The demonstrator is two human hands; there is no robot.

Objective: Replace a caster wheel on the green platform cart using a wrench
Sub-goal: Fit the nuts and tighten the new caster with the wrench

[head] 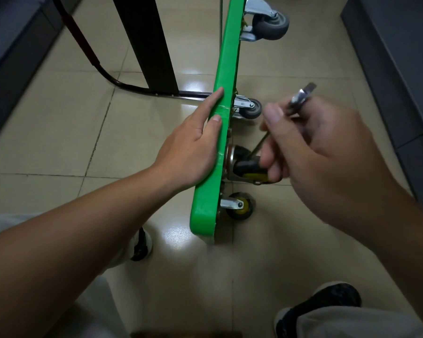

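My left hand (193,152) lies flat along the upper edge of the green platform cart (226,69), fingers straight and thumb pressed on the rim, near the end closest to me. My right hand (322,152) hovers just right of that edge, fingers curled round a silvery wrench (300,96) whose head pokes out past my knuckles; it is blurred, so I cannot tell its type. A thin dark rod (258,146) runs down from under my fingers to a black-and-yellow part (250,172) against the cart's underside, and I cannot tell whether that is a tool handle or a wheel.

The cart stands on its long edge on the tiled floor (59,132), underside facing right. A black caster with a yellow hub (241,206) sits at the near corner, a grey caster (250,109) further along, and a larger-looking grey caster (271,23) at the far end. The cart's black handle bar (132,86) lies on the floor to the left. My shoes (320,306) show at the bottom.
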